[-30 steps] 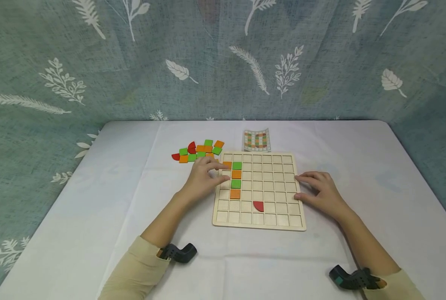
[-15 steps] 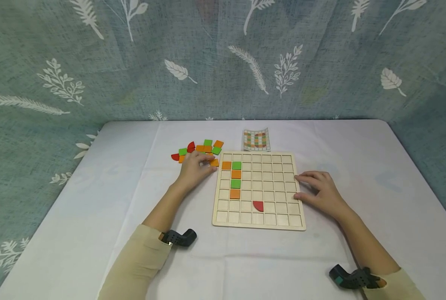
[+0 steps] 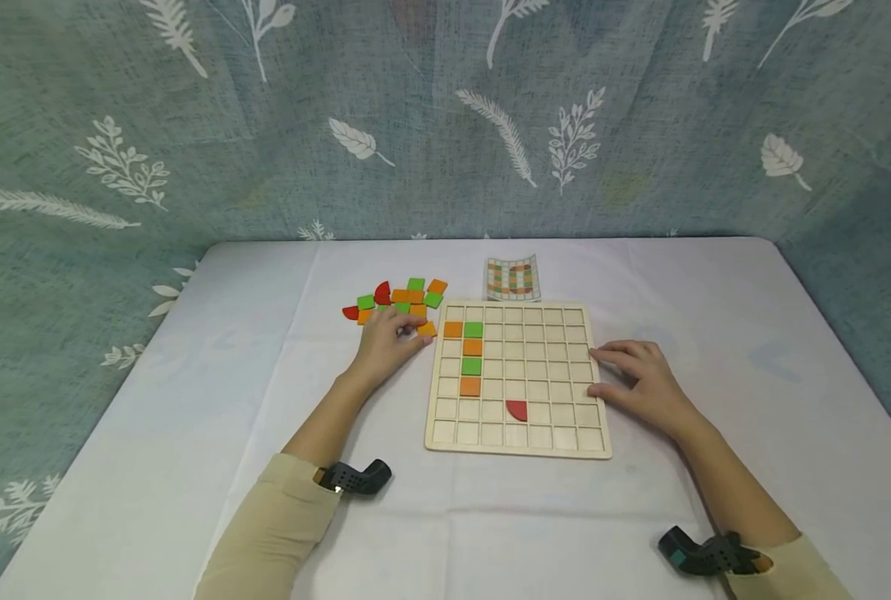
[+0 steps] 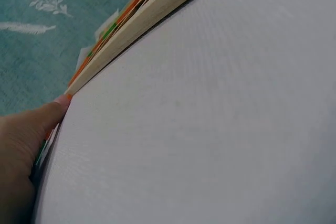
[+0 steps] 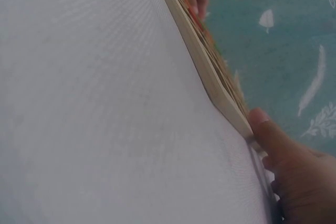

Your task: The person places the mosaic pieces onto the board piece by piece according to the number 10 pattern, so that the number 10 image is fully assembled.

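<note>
In the head view my left hand (image 3: 387, 340) pinches an orange square tile (image 3: 427, 329) between thumb and fingers, just off the left edge of the wooden grid board (image 3: 558, 454). The left wrist view shows the left thumb (image 4: 50, 115) against a bit of orange. My right hand (image 3: 651, 387) rests its thumb and fingertips on the board's right edge, fingers loosely bent. On the board, orange and green tiles (image 3: 472, 367) fill a stretch of the second column. Beside its top tile sits another orange one (image 3: 453, 330). A red quarter-circle tile (image 3: 518, 410) lies lower down.
Loose green, orange and red tiles (image 3: 416, 284) lie in a group left of the board, partly behind my left hand. A printed pattern card (image 3: 513, 279) lies beyond the board's far edge. A white cloth (image 3: 535, 525) covers the table, with a leaf-patterned curtain (image 3: 430, 125) behind.
My left hand has moved left off the board to the loose tiles and now holds an orange tile. The orange tile in the first column is uncovered. My right hand stays put.
</note>
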`<state>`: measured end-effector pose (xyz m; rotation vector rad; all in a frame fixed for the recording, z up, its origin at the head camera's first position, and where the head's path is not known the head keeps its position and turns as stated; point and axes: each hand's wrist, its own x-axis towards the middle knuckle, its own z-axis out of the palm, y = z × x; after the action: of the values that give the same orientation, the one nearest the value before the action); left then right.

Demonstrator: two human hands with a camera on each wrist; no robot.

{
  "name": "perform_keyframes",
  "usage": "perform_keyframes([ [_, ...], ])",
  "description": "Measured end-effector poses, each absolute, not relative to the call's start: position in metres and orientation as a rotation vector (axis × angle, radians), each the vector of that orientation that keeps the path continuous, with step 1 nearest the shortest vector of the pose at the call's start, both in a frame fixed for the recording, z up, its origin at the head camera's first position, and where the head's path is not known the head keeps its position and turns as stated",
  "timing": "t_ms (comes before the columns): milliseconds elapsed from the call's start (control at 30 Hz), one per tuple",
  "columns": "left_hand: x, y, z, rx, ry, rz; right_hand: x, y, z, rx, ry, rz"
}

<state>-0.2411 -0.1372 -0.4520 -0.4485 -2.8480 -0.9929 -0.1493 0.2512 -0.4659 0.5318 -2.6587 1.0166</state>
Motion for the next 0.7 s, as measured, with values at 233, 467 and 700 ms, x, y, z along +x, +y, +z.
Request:
perform_keyframes([
  [233,-0.231,-0.144,-0.455,-0.504,-2.836,-0.968,-0.149,0.251,-0.465,0.535,-2.66,1.024],
  [467,-0.216,-0.151,-0.454,-0.571,-2.85,-0.972,-0.149,0.251,-0.464,0.519,-2.676,1.019],
  [700,-0.203,-0.153,-0.453,-0.536,-2.84,-1.041,-0.149,0.251,-0.465,0.522,-2.674,1.022],
])
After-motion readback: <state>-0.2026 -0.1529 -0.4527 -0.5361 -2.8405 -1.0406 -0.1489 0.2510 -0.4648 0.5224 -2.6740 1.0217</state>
